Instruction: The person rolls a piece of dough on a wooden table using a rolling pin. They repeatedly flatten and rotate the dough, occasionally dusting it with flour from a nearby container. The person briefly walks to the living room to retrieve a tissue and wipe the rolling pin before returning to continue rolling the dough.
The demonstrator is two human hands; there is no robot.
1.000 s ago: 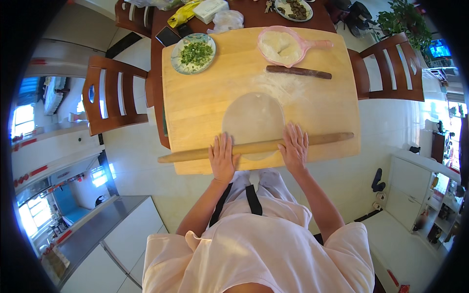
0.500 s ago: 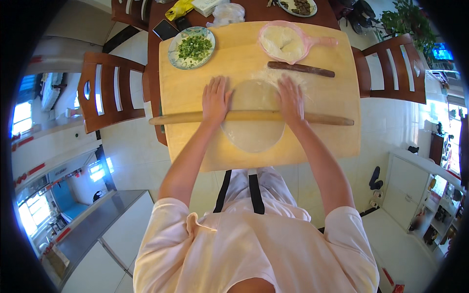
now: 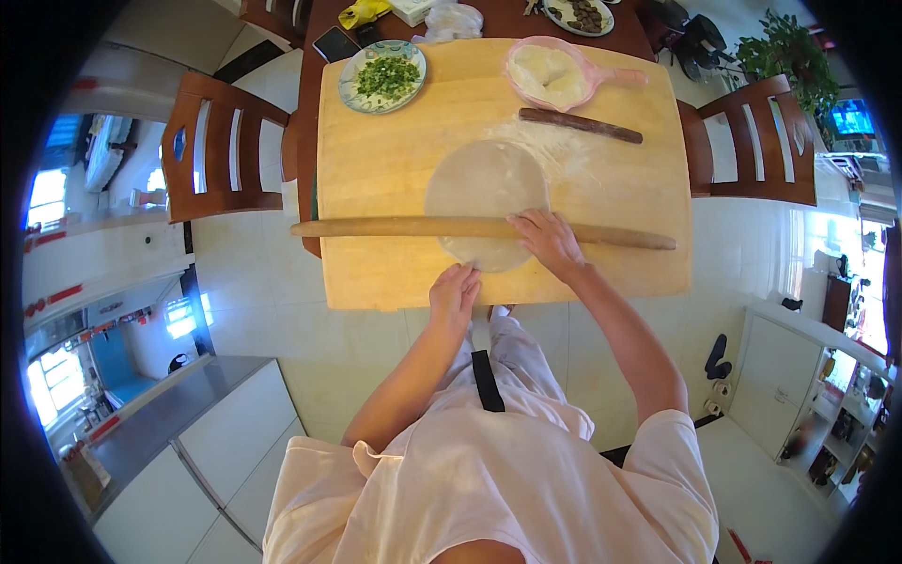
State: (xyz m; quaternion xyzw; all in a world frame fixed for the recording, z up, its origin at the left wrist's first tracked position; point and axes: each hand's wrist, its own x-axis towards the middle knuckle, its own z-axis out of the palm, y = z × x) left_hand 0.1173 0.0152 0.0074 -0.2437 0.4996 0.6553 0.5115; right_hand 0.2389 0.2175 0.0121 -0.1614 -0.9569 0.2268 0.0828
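Note:
A round, flat sheet of dough (image 3: 486,179) lies on the wooden board, with a long rolling pin (image 3: 404,227) lying across its nearer part. My left hand (image 3: 456,293) is at the dough's near edge, its fingers closed together on the rim. My right hand (image 3: 547,240) rests over the rolling pin at the dough's right side, fingers curled onto the wood. Part of its grip is hidden beneath the hand.
The board (image 3: 376,169) also carries a plate of chopped greens (image 3: 385,77), a pink-handled bowl of flour (image 3: 550,75) and a short dark rolling pin (image 3: 581,124). Loose flour (image 3: 564,150) is scattered beyond the dough. Wooden chairs (image 3: 230,146) flank the table.
My left hand has left the rolling pin and come to the dough's near edge. My right hand has drawn nearer to me, onto the pin. The dough lies a little farther away.

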